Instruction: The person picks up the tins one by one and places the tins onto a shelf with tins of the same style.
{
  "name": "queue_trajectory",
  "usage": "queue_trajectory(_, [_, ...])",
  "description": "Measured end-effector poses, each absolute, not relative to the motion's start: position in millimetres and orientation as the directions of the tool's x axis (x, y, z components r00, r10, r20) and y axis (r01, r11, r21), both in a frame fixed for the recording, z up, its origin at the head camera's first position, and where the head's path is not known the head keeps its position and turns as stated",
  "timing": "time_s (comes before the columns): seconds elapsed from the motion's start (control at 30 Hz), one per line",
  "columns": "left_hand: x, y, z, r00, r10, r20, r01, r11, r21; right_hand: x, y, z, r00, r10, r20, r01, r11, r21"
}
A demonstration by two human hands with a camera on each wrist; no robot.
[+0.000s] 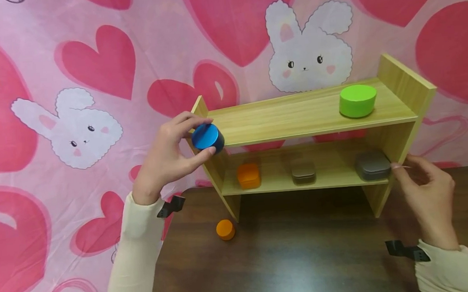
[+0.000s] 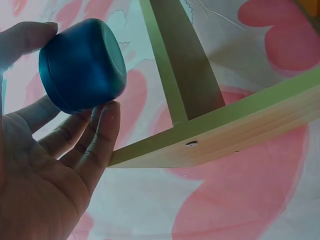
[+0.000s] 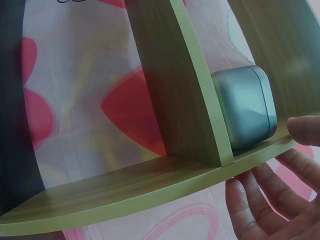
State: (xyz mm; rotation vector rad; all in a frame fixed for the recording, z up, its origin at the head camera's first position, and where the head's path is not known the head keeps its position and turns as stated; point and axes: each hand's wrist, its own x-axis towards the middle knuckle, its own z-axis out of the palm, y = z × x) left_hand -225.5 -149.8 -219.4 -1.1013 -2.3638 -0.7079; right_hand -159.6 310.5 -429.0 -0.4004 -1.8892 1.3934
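Note:
My left hand (image 1: 163, 153) pinches a round blue tin (image 1: 206, 138) between thumb and fingers, held up at the left end of the wooden shelf (image 1: 281, 115). In the left wrist view the tin (image 2: 82, 65) is tilted and its side faces the camera. At the other end, my right hand (image 1: 431, 195) holds the shelf's right side panel, its thumb at the front edge and its fingers along the outer face. Close to that thumb, inside the lower tier, sits a large grey square tin (image 3: 245, 107).
A green round tin (image 1: 357, 102) stands on the top tier at right. The lower tier also bears an orange square tin (image 1: 249, 176) and a small grey-brown tin (image 1: 303, 173). An orange round tin (image 1: 225, 230) lies on the dark table (image 1: 291, 259), by the shelf's left foot.

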Motion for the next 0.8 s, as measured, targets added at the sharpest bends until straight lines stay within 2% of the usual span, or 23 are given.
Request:
queue_trajectory(0.47, [-228,-141,-203,-0.596,0.565,0.570,0.779,0.580,0.239,-159,310,-429,-0.676,0.629,0.384,-0.170,0.373,-0.912])
queue_trajectory(0.8, [-232,-131,-185,-0.573,0.574,0.585,0.794,0.566,0.222,-160,310,-429,-0.675,0.635,0.376,-0.171,0.362,-0.917])
